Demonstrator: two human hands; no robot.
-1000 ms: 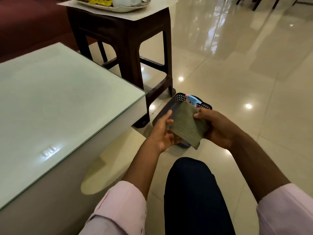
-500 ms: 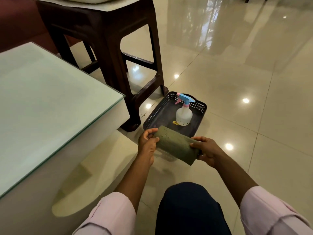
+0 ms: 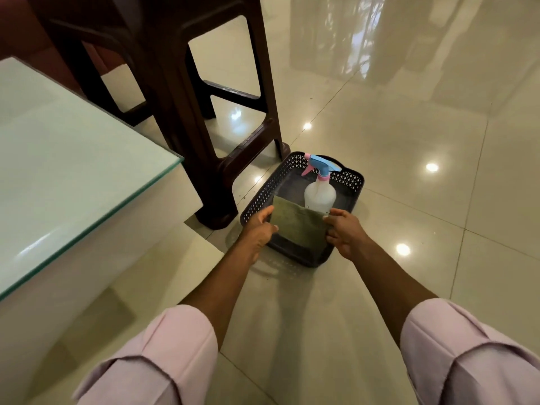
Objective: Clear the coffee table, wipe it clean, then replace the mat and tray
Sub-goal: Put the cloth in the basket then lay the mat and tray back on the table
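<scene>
Down on the glossy tiled floor, both arms reach out in pink sleeves toward a dark perforated basket. Between them the left hand and the right hand grip a folded green cloth, each pinching one side edge, so the cloth hangs over the near half of the basket. Whether its lower edge touches the basket's bottom cannot be told.

Just behind the cloth, inside the basket, stands a white spray bottle with a blue and pink trigger head, upright, its base hidden by the cloth's top edge.

Left of the hands is the coffee table, its glass top bare, its corner pointing toward the basket. A dark brown stool stands between table and basket, its nearest foot just beside the basket's left wall. Ceiling lights reflect as bright spots on the tiles to the right.
</scene>
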